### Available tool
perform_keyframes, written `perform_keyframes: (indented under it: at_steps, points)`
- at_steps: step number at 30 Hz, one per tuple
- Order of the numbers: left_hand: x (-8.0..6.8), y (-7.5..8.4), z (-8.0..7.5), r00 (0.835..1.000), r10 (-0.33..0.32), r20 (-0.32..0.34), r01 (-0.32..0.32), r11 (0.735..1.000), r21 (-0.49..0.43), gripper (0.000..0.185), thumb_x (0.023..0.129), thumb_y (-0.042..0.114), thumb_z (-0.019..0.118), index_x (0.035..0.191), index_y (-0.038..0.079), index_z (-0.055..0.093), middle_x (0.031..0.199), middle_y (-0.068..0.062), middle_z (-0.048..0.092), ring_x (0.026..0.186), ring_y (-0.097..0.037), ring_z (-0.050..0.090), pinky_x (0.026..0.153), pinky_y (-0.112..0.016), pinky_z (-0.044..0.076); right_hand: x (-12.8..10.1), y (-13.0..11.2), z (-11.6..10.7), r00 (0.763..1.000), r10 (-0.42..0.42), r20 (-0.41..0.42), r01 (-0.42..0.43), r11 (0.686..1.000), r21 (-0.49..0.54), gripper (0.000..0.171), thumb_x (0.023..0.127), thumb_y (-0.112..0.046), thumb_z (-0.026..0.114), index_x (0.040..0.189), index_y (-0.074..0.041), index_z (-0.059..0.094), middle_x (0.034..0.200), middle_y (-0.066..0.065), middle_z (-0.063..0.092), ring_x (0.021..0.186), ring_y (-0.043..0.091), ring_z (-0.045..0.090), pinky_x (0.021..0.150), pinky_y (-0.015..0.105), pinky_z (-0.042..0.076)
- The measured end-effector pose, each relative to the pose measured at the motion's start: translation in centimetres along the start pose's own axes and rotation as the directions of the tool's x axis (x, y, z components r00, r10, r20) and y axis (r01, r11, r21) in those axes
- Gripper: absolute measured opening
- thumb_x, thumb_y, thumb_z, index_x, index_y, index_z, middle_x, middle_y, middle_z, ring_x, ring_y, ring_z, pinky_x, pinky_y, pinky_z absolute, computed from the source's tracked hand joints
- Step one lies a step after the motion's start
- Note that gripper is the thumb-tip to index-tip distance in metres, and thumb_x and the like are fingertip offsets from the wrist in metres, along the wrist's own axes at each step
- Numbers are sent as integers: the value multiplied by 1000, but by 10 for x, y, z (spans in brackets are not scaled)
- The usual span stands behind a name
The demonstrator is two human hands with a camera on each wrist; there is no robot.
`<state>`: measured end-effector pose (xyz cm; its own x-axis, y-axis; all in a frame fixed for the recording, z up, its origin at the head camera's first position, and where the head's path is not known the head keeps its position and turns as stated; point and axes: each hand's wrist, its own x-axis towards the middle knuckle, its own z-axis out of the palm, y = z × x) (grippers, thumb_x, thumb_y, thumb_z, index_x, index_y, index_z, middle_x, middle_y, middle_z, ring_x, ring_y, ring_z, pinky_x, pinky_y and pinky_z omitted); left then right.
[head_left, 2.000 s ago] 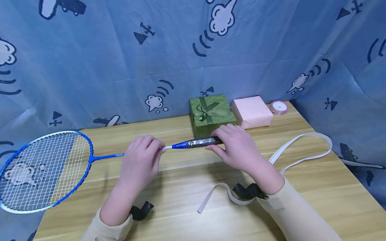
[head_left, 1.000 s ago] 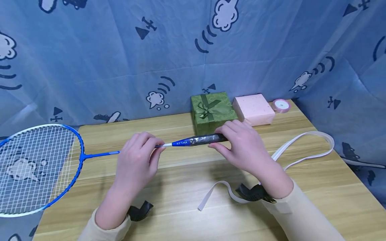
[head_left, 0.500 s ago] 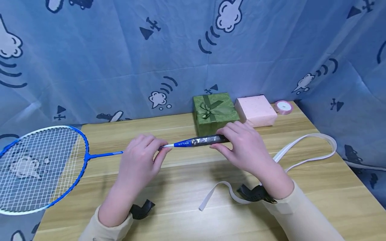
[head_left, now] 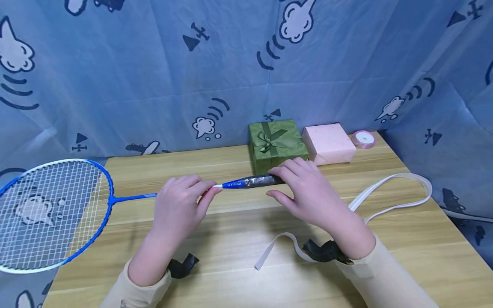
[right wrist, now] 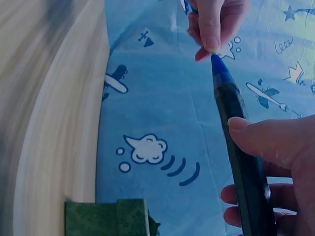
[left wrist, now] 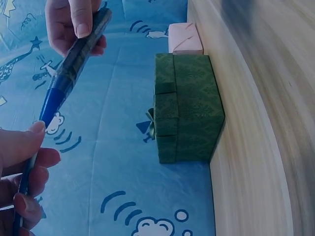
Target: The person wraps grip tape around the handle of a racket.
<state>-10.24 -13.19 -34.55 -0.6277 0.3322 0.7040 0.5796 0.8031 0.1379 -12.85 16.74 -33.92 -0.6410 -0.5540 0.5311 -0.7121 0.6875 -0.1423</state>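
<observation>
A blue and white badminton racket (head_left: 132, 198) is held level above the table, its strung head to the left. My left hand (head_left: 179, 205) pinches the shaft just short of the blue cone (left wrist: 52, 104), thumb against fingers. At the other end, the dark, shiny-wrapped handle (right wrist: 243, 172) runs between the thumb and curled fingers of my right hand (head_left: 306, 192). In the head view that thumb stands slightly below the handle; in the right wrist view its tip overlaps the handle's edge. The butt end is hidden behind the right hand in the head view.
A green gift box (head_left: 275, 149) with a bow stands at the back, beside a pink box (head_left: 329, 143) and a ribbon spool (head_left: 363, 139). A long white strip (head_left: 408, 205) loops on the table's right and passes under my right forearm. Patterned blue cloth (head_left: 154, 77) hangs behind.
My left hand has slid right along the shaft, closer to the blue cone. My right thumb has parted a little from the handle. The view has shifted slightly.
</observation>
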Motion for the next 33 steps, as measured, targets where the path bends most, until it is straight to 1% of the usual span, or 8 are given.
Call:
perform_keyframes:
  at_steps: [8,14,18,21,24,27,29,33]
  points:
    - [-2,0,2,1000,3,-6,-3,1000,3,16,88,30,83,89,14,83,75,2,71,67,-20,67,59,-35,47,0,-9,1,999,-37,1,37,999,38,41,89,-30,82,122,-9,68,115,5,68,109,27,60,96,46,47]
    - [-1,1,1,999,0,33,-1,1000,22,18,91,33,80,90,15,82,76,2,71,69,-20,67,59,-35,45,1,-23,-3,989,-138,-46,142,984,103,39,87,-20,82,122,-10,69,127,11,64,117,30,58,97,49,48]
    - [-2,2,2,1000,4,30,-5,1000,26,18,90,32,82,91,14,82,76,1,70,68,-20,67,57,-34,44,-3,-35,-2,973,-223,53,215,968,127,31,86,-17,82,114,-12,69,114,4,64,104,23,61,90,41,51]
    - [-1,3,2,999,11,37,-12,999,32,18,90,32,82,93,15,83,76,1,70,67,-20,66,57,-33,43,-9,-41,1,925,-238,296,203,969,142,25,89,-25,82,109,-17,69,101,-7,64,95,13,61,85,36,52]
    - [-2,6,2,999,12,51,-14,999,34,17,91,32,81,93,15,83,76,2,69,68,-20,66,57,-32,42,-16,-44,6,815,-175,553,117,983,138,28,87,-34,83,108,-21,69,93,-13,62,84,7,58,78,33,52]
    - [-2,6,2,999,9,53,-10,999,33,16,90,31,81,92,15,83,76,2,69,68,-19,66,56,-31,41,-18,-44,13,731,-107,674,41,993,113,31,84,-36,85,108,-23,69,89,-15,58,78,6,55,71,31,49]
    - [-1,6,1,999,7,45,-9,999,36,15,90,31,82,91,16,82,76,3,69,67,-18,66,56,-31,41,-18,-43,18,721,-95,687,29,994,107,31,83,-35,86,107,-23,70,88,-15,58,77,6,55,69,30,49]
    - [0,6,-1,999,11,31,-13,999,46,15,90,31,82,90,16,82,75,3,69,66,-17,65,55,-30,40,-17,-41,26,728,-113,676,53,993,109,27,83,-31,86,101,-22,68,87,-14,57,76,6,54,67,28,47]
